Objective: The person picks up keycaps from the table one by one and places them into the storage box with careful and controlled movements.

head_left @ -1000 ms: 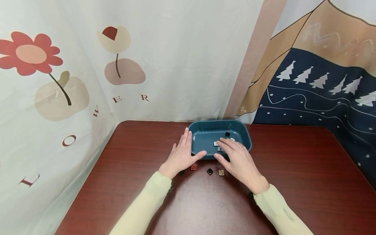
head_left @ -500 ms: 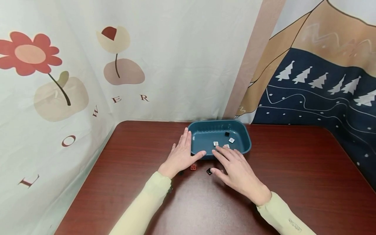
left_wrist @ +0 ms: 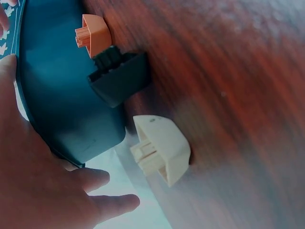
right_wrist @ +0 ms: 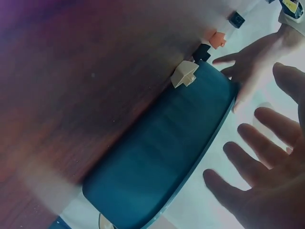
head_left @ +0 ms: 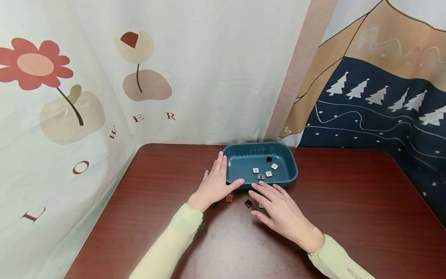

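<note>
My left hand [head_left: 216, 180] rests at the left end of a blue-green plastic tray [head_left: 240, 146], long fingers straight along its rim and thumb on the front edge. In the head view, my right hand [head_left: 283, 213] holds nothing and spreads its fingers just in front of the tray, partly covering a beige keycap [head_left: 261, 205]. Beside that lie a black keycap [head_left: 248, 203], an orange-red keycap [head_left: 229, 198] and a dark keycap [head_left: 215, 204] near the left wrist. The left wrist view shows stems on the beige keycap [left_wrist: 164, 148] and black keycap [left_wrist: 124, 78].
Inside the tray lie several keycaps, among them a white keycap [head_left: 274, 166], a black keycap [head_left: 269, 159] and a grey keycap [head_left: 261, 177]. The tray stands near the back edge of the reddish-brown table [head_left: 167, 170], close before a printed curtain [head_left: 216, 77].
My right hand has drawn back from over the tray towards the front, uncovering keycaps inside and now partly covering the beige keycap. The left hand has stayed at the rim.
</note>
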{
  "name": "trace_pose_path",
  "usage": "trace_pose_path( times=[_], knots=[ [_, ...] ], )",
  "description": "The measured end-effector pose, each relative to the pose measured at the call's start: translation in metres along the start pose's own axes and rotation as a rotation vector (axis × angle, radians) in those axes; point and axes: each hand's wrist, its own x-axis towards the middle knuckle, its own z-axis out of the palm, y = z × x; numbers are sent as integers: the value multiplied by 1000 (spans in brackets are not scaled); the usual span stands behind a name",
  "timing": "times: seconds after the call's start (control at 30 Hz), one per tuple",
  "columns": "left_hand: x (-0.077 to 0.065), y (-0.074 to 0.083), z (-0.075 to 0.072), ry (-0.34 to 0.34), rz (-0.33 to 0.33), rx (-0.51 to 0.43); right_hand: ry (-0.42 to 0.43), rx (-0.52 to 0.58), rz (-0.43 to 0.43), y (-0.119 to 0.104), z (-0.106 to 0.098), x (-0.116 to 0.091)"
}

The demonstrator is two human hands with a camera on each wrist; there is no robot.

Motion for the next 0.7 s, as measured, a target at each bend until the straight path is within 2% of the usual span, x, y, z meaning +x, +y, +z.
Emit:
trace_pose_path(
  times=[0.17, 0.3, 0.7],
  knots=[
    [0, 1, 0, -2, -1, -8, -11, 24, -66, -1, 0, -1],
    [1, 0, 1, -7, -4, -6, -53, 34, -77, 0, 2, -1],
    [1, -1, 1, -9, -5, -12, -292, -19, 33, 3, 6, -1]
  ],
)
